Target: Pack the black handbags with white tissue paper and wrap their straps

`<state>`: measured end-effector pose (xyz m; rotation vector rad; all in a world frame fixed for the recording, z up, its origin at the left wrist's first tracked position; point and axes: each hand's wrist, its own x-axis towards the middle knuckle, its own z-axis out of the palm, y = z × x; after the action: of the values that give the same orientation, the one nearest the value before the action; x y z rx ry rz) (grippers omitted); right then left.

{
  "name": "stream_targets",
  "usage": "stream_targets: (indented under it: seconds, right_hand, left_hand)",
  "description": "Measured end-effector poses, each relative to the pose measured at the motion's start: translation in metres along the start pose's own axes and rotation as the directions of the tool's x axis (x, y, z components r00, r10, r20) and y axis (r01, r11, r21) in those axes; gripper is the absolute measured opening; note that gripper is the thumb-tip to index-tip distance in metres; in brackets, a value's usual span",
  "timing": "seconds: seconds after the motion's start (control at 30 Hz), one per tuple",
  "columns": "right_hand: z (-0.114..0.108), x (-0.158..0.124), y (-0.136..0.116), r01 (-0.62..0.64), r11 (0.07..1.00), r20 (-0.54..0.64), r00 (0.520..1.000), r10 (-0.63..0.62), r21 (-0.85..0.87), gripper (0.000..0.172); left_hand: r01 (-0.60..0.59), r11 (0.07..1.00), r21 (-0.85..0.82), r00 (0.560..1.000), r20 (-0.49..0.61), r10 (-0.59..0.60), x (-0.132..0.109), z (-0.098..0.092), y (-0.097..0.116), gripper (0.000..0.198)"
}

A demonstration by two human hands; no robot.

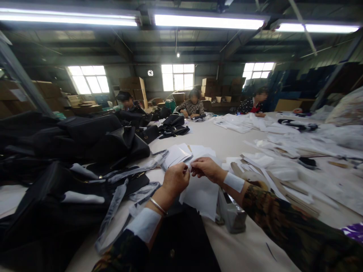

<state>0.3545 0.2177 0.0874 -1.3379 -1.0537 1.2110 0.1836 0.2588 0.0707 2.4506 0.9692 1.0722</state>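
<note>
Two hands meet at frame centre: left hand (176, 180) and right hand (206, 169), fingertips pinched together on the top edge of a white sheet (202, 198), thumbs nearly touching. Sheet hangs down from the pinch, its lower part lying between the forearms, over a black bag (181, 238) at bottom centre and just beside a grey block (231, 215). Paper stack (176, 155) sits just above the hands on the table (227, 139); heap of bags (85, 139) fills the left; three people (193, 105) sit at the far end, upper centre.
</note>
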Motion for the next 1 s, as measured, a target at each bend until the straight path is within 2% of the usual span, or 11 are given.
stream_targets:
  seconds: [0.17,0.3,0.47,0.57,0.67,0.73,0.83,0.93,1.0]
  right_hand:
    - [0.0,-0.003,0.0,0.025,0.999,0.034,0.999,-0.024,-0.029,0.019]
    - [0.001,-0.004,0.0,0.068,0.993,0.03,0.997,-0.066,-0.091,0.019]
    - [-0.001,0.001,0.002,0.1,0.964,-0.006,0.994,-0.105,-0.247,0.016]
    - [-0.012,0.014,0.003,0.116,0.902,-0.106,0.979,-0.174,-0.416,0.015]
    - [-0.032,0.031,0.0,0.105,0.769,-0.191,0.939,-0.285,-0.631,0.021]
    - [-0.045,0.039,-0.001,0.096,0.627,-0.182,0.914,-0.364,-0.773,0.026]
    - [-0.056,0.041,0.002,0.145,0.365,-0.01,0.921,-0.389,-0.92,0.024]
    - [-0.053,0.036,0.01,0.252,0.126,0.212,0.94,-0.268,-0.959,0.02]
    - [-0.048,0.032,0.014,0.291,0.006,0.285,0.942,-0.179,-0.957,0.019]
  left_hand:
    - [0.116,0.979,-0.169,0.993,0.036,-0.111,0.004,-0.001,0.007,0.013]
    - [0.195,0.954,-0.227,0.981,0.068,-0.184,0.008,-0.002,0.004,0.018]
    - [0.308,0.903,-0.301,0.95,0.052,-0.306,0.012,0.003,-0.011,0.019]
    - [0.398,0.842,-0.364,0.9,-0.02,-0.435,0.014,0.001,-0.03,0.02]
    - [0.473,0.756,-0.452,0.815,-0.099,-0.57,0.012,-0.012,-0.053,0.025]
    - [0.493,0.703,-0.512,0.761,-0.138,-0.634,0.007,-0.024,-0.066,0.028]
    - [0.483,0.665,-0.57,0.717,-0.179,-0.674,-0.005,-0.046,-0.079,0.031]
    - [0.46,0.666,-0.587,0.7,-0.222,-0.679,-0.02,-0.067,-0.085,0.031]
    - [0.446,0.665,-0.599,0.691,-0.241,-0.681,-0.029,-0.079,-0.085,0.03]
